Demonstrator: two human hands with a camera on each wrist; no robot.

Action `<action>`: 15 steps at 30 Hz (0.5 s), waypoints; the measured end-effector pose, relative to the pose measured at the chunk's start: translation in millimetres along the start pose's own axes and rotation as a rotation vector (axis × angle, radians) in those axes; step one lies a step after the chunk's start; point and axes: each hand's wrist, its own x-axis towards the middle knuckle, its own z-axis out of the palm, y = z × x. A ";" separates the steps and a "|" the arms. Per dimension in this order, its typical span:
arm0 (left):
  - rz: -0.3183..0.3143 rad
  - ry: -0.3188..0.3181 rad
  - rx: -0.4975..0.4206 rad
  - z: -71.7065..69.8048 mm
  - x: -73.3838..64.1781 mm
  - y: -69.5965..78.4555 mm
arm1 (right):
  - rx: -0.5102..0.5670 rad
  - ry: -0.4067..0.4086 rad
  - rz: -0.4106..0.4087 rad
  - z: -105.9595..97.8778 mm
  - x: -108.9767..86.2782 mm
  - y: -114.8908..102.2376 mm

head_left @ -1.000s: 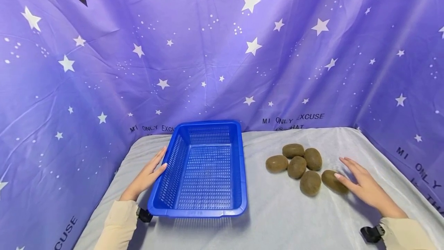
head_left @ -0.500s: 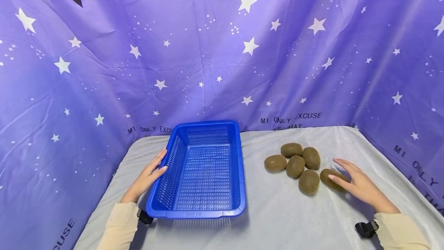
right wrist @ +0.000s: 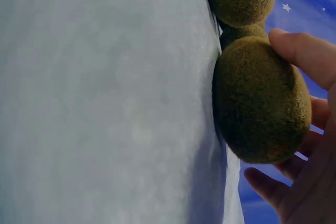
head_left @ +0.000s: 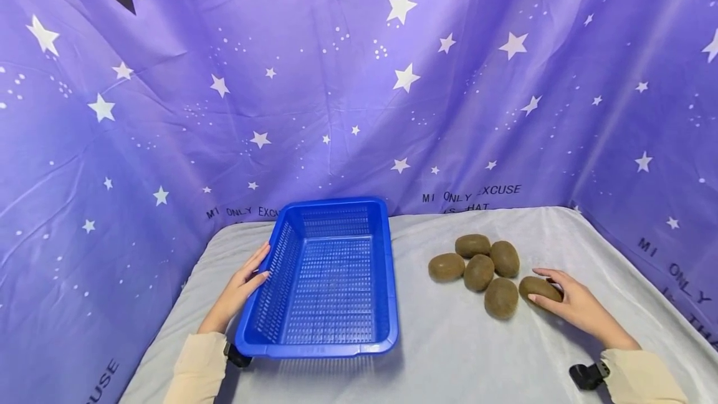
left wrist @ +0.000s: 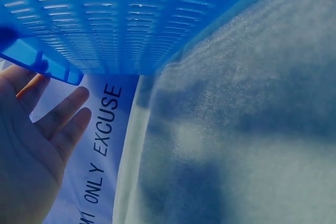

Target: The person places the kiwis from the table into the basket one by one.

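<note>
My right hand [head_left: 580,307] is around the rightmost kiwi [head_left: 540,289], thumb on its near side and fingers curled over its far side. In the right wrist view the thumb touches this fuzzy brown kiwi [right wrist: 260,100], and the other fingers are partly hidden behind it. Several more kiwis [head_left: 478,272] lie in a loose cluster just left of it on the grey cloth. At the left, my left hand [head_left: 238,292] rests against the left rim of a blue plastic basket [head_left: 391,279], fingers fairly straight. The left wrist view shows its fingertips at the rim and the slotted wall above.
A pale grey cloth [head_left: 443,354] covers the table. Purple star-printed fabric [head_left: 336,80] hangs close behind it and along both sides. The basket stands left of the kiwis, its inside bare down to the slotted floor.
My right hand has moved left and down over the rightmost kiwi, its thumb and fingers closing around it. My left hand has stayed at the basket rim.
</note>
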 end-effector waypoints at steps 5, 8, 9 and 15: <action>-0.002 0.002 -0.026 0.7 1.7 7.5 | 0.030 0.008 0.018 -0.1 -1.4 -1.2; 0.003 0.010 -0.021 0.6 1.5 16.3 | 0.041 -0.002 0.046 -1.3 -0.4 -3.2; 0.005 0.011 -0.024 0.6 1.2 20.7 | 0.046 -0.003 0.049 -1.6 -0.1 -3.6; 0.009 0.009 -0.016 2.9 -1.0 31.8 | 0.038 0.008 0.072 -1.5 -2.5 -5.5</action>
